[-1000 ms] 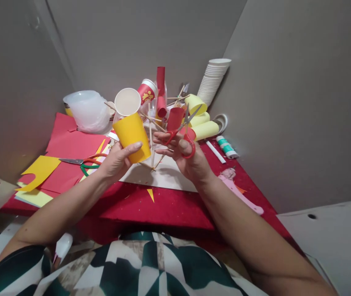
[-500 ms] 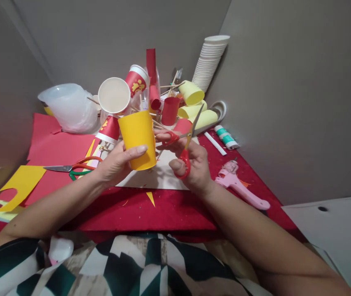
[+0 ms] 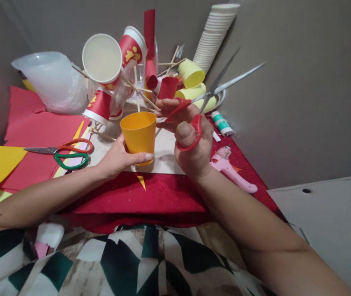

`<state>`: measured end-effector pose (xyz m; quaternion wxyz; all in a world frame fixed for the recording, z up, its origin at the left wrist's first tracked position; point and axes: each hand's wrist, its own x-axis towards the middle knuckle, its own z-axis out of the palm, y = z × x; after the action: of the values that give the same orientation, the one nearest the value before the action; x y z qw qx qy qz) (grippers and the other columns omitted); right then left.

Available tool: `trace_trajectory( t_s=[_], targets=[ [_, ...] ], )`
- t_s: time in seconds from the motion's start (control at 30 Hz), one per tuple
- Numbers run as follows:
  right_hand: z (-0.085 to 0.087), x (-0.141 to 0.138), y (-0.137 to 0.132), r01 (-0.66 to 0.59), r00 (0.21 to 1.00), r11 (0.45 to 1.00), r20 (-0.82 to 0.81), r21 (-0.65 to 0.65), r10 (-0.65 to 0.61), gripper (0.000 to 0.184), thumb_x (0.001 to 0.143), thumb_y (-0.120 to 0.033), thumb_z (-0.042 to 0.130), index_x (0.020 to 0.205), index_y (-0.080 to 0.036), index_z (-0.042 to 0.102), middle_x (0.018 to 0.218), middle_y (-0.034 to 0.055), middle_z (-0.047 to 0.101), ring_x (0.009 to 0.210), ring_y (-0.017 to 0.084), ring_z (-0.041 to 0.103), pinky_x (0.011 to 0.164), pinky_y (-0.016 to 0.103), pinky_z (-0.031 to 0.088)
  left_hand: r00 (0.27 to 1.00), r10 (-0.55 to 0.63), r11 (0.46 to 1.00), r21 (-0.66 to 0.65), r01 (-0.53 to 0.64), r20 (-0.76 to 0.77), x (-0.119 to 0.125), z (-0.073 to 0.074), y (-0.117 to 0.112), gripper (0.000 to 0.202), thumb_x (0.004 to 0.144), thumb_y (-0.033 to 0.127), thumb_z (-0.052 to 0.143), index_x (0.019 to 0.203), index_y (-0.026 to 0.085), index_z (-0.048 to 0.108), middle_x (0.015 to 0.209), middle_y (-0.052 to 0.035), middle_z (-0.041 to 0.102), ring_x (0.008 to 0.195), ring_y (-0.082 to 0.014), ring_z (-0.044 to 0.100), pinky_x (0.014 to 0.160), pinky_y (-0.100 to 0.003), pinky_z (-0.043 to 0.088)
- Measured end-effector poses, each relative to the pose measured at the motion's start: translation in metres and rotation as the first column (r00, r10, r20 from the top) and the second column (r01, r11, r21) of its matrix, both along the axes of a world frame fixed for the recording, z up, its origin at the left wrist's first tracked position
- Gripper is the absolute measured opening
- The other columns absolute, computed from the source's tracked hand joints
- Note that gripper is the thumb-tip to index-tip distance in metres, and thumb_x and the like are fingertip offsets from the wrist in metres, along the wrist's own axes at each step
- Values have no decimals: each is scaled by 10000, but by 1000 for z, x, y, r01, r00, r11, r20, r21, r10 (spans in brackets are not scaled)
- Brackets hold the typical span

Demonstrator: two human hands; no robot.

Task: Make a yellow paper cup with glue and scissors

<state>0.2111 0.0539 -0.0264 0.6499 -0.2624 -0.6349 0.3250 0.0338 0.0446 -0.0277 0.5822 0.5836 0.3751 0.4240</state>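
My left hand (image 3: 118, 158) grips an orange-yellow paper cup (image 3: 138, 133) from below and holds it upright, mouth up, above the red table. My right hand (image 3: 190, 144) holds red-handled scissors (image 3: 208, 96) with thumb and fingers through the loops. The blades are spread apart and point up and to the right, away from the cup. Both hands are close together over a white sheet (image 3: 166, 150).
Behind stands a cluster of red, white and pale yellow cups (image 3: 116, 61) joined by wooden sticks. A tall stack of white cups (image 3: 214, 35) leans at the back right. Other scissors (image 3: 66, 150), red and yellow paper (image 3: 40, 131), a pink glue gun (image 3: 232, 172), a glue stick (image 3: 221, 123) and a plastic bag (image 3: 47, 82) lie around.
The cup has been turned upright with its mouth up and lowered. My right hand rose and spread the scissor blades wide. The camera moved closer and lower.
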Motion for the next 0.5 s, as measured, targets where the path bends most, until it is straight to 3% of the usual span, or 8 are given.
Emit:
trace_trajectory(
  t_s=[0.1,0.23,0.37,0.5],
  targets=[
    [-1,1,4,40,992,999,119,3,-40,590,875,-811,447,1283,-399,556,1320,49,614,1273,315,600,981,465,556,991,21,994,109,-6,-136,5,-2,-3,600,591,402,925,1037,124,637,1173,-131,668,1014,-246,631,937,-384,519],
    [5,-1,5,84,992,996,95,-24,-81,629,846,-844,442,1239,-368,563,1319,58,623,1247,312,616,999,473,546,977,37,988,154,-5,-210,12,-12,1,611,608,465,906,1028,130,615,1221,-163,664,1124,-311,622,988,-443,517],
    [9,-3,4,73,996,997,44,-26,-72,570,847,-803,501,1155,-331,588,1257,58,651,1189,281,650,993,431,549,980,-27,979,195,65,-196,15,-21,6,779,610,463,912,1206,165,509,1243,-153,663,1190,-333,623,997,-460,531],
    [8,-4,4,28,999,999,42,-36,-27,592,808,-795,566,1098,-281,608,1174,55,675,1102,252,684,976,400,557,973,-122,966,201,162,-196,10,-17,6,897,616,408,918,1334,219,415,1402,-146,583,1303,-348,578,1072,-476,501]
  ],
)
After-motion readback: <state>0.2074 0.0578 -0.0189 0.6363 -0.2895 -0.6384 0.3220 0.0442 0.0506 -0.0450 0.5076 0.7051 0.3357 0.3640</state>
